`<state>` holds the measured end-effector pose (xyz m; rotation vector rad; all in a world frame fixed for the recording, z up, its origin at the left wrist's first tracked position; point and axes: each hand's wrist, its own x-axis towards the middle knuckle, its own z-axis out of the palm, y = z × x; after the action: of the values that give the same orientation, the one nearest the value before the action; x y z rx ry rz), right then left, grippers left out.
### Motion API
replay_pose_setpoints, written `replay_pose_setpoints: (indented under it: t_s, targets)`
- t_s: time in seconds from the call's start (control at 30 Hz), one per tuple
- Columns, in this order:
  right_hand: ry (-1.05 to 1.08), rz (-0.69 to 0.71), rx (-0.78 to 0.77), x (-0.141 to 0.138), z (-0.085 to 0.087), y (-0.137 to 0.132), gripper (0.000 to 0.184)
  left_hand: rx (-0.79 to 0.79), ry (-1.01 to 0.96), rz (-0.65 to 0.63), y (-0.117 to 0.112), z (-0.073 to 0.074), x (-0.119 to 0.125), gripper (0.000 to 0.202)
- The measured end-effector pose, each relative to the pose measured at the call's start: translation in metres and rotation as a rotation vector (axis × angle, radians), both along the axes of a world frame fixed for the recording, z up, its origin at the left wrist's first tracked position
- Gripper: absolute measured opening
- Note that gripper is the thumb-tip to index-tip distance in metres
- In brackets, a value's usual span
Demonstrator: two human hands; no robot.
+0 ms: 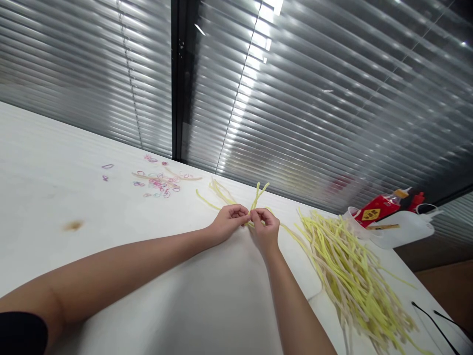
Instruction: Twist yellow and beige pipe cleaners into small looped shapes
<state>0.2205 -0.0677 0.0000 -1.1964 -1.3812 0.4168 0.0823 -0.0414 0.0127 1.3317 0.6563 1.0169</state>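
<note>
Both hands meet over the white table with their fingertips pinched close together. My left hand [231,222] grips yellow pipe cleaners [210,200] that spread out to its left and beyond it. My right hand [266,224] pinches the same bunch, and two yellow ends [257,195] stick up between the hands. A few more strands run off to the right behind the right wrist. My fingers hide the spot where the strands cross, so I cannot tell whether they are twisted or tied there.
A large heap of yellow and beige pipe cleaners [351,276] lies at the right. Behind it are a red bottle [380,207], a white bottle [406,229] and a clear cup [356,224]. Small coloured bands [160,185] lie scattered at the left. Window blinds [314,98] border the table.
</note>
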Motion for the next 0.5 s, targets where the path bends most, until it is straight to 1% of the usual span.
replay_pose_setpoints:
  t_s: [0.17, 0.33, 0.5]
  targets:
    - [0.01, -0.018, -0.012, -0.0011, 0.0002, -0.001, 0.017, -0.044, -0.031, 0.0, -0.002, 0.0031, 0.0005, 0.019]
    - [0.018, -0.068, 0.012, -0.0016, 0.0, -0.0006, 0.016, -0.086, -0.087, 0.005, 0.0001, -0.0009, 0.0023, 0.022]
    - [0.091, -0.051, 0.044, -0.0015, -0.0006, 0.0009, 0.011, -0.099, -0.118, 0.027, 0.0029, -0.0051, 0.0034, 0.02]
